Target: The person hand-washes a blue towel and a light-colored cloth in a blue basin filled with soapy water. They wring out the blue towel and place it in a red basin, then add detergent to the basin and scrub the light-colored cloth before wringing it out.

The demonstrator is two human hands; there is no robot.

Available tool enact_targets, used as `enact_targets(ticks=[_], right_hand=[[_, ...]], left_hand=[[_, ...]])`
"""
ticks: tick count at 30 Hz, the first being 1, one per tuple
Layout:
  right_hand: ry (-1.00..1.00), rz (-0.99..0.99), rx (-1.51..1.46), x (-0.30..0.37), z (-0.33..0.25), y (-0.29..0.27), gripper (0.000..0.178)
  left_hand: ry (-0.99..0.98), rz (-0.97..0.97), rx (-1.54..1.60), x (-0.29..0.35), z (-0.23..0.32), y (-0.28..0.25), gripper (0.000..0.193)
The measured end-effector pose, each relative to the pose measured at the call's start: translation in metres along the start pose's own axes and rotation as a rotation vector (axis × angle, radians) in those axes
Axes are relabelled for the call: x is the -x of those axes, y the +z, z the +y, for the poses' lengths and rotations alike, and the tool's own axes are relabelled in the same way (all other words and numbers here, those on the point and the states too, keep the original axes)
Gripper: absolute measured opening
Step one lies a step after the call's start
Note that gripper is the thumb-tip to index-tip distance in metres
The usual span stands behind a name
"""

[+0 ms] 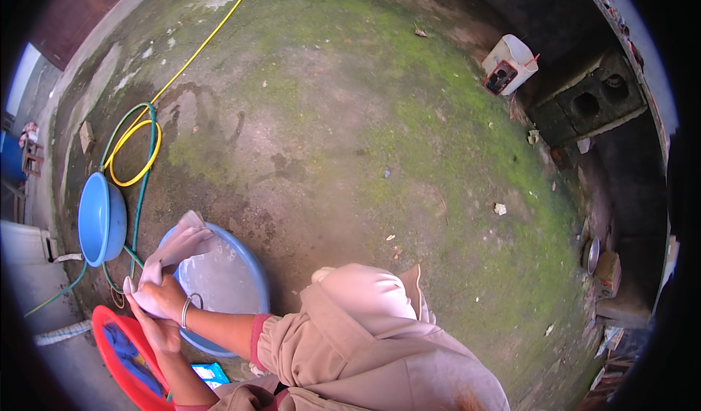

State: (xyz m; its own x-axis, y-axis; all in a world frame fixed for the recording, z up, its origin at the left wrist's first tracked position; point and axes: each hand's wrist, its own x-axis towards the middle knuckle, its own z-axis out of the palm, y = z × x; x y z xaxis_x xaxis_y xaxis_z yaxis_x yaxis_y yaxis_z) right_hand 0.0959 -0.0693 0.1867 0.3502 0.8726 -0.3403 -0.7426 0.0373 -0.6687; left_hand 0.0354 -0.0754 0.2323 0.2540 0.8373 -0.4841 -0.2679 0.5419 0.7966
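Note:
A wet, pale pink cloth [179,244] is bunched in my hands above the near side of a blue basin [261,265] of cloudy water. My right hand [166,295], with a bangle at the wrist, is closed round the cloth. Just below it, my left hand [156,330] is against the cloth's lower end, its fingers partly hidden behind the fabric. The cloth's other end stretches up over the basin's rim. Left of my left forearm is a red basin [109,330] holding blue fabric [131,358].
An empty-looking light blue basin [117,225] stands tilted at the left beside a green hose [139,214] and a coiled yellow hose [155,155]. A blue-and-white packet [212,374] lies near my forearms. Mossy concrete spreads ahead; a white container [515,60] and concrete blocks [584,104] stand far right.

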Motion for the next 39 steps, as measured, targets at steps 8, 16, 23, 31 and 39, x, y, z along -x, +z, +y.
enact_targets(ticks=[8, 16, 23, 31, 39], right_hand=[[0.721, -0.187, -0.265, 0.008, 0.002, -0.016, 0.070], [0.543, -0.326, -0.727, -0.018, 0.025, -0.036, 0.024], [0.348, -0.029, -0.128, 0.009, 0.033, -0.017, 0.019], [0.381, 0.012, -0.539, -0.001, 0.042, -0.032, 0.014], [0.452, 0.086, -0.358, 0.000, 0.049, -0.028, 0.014]], left_hand=[[0.894, 0.285, -0.893, -0.027, 0.022, -0.007, 0.019], [1.161, -0.049, -1.457, 0.021, -0.045, 0.014, 0.026], [0.620, 0.410, -0.765, -0.041, -0.004, -0.011, 0.026], [0.861, 0.111, -1.128, -0.009, -0.052, -0.014, 0.022], [0.623, 0.266, -0.968, -0.009, -0.039, -0.005, 0.015]])
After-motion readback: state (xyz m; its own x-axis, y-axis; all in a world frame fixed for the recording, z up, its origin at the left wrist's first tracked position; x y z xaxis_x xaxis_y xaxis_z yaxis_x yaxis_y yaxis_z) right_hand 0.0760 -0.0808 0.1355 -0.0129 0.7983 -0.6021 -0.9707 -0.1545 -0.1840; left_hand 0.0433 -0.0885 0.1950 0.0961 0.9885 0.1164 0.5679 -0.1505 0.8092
